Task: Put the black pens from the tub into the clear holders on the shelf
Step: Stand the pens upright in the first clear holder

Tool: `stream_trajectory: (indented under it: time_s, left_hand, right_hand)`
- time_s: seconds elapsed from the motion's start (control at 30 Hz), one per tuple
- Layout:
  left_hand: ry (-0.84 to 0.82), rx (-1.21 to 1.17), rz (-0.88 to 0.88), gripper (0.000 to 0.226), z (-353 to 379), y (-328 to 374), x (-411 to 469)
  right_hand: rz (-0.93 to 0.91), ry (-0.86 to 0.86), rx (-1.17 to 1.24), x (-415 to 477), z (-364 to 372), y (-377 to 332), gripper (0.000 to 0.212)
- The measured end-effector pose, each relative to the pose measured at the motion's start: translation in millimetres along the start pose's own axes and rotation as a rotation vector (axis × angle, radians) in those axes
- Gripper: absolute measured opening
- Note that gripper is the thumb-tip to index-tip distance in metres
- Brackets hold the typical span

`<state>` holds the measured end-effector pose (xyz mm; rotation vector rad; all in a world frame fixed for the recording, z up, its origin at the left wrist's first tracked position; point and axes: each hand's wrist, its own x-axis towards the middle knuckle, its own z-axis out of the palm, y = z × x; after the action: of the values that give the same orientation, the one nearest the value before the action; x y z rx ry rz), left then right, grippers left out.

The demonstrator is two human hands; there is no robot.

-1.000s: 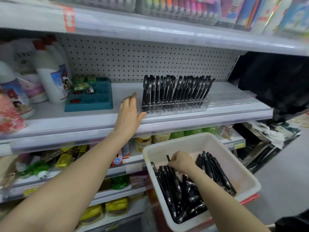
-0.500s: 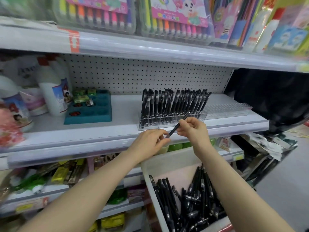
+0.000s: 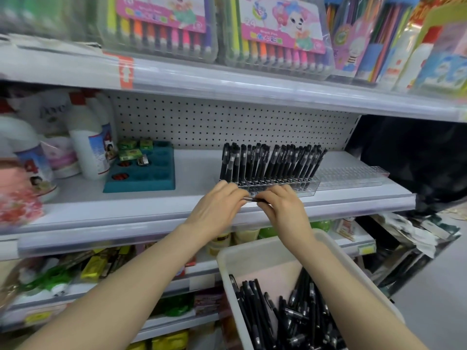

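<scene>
Your left hand (image 3: 217, 205) and right hand (image 3: 283, 208) each pinch an end of one black pen (image 3: 252, 199). It lies level, long axis left to right, just in front of the clear holder (image 3: 304, 190) on the shelf (image 3: 366, 195). Slim and dark, fingers hide most of it.

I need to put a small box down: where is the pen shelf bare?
Bare shelf lies between the teal tray and the full pen holder, and behind the empty holder. Crowded: the bottles at left, and the front edge where the left hand and right hand grip a pen.
</scene>
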<state>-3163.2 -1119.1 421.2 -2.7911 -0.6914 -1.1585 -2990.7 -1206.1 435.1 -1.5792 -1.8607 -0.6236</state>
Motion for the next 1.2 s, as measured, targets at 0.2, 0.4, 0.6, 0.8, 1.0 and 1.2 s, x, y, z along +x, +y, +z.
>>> stream_trajectory:
  time_s: [0.2, 0.4, 0.6, 0.8, 1.0, 1.2]
  left_hand:
    - [0.127, -0.025, -0.200, 0.029, -8, -24, -9]
    - [0.079, -0.019, -0.188, 0.027, -2, -30, -14]
    - [0.068, -0.046, -0.176, 0.026, -2, -32, -13]
    - [0.043, -0.057, -0.203, 0.021, -4, -30, -6]
    - [0.056, -0.073, -0.232, 0.022, 0, -33, -10]
    - [0.062, -0.072, -0.231, 0.019, 0, -33, -9]
  right_hand:
    - [0.405, 0.064, 0.280, 27, -14, -6, 0.018]
    - [0.543, 0.165, 0.583, 71, -15, -30, 0.010]
    - [0.528, 0.019, 0.487, 80, 10, -35, 0.016]
    - [0.491, -0.118, 0.363, 67, 27, -37, 0.019]
    - [0.467, -0.137, 0.315, 65, 33, -34, 0.015]
    - [0.521, -0.035, 0.353, 29, 25, -30, 0.008]
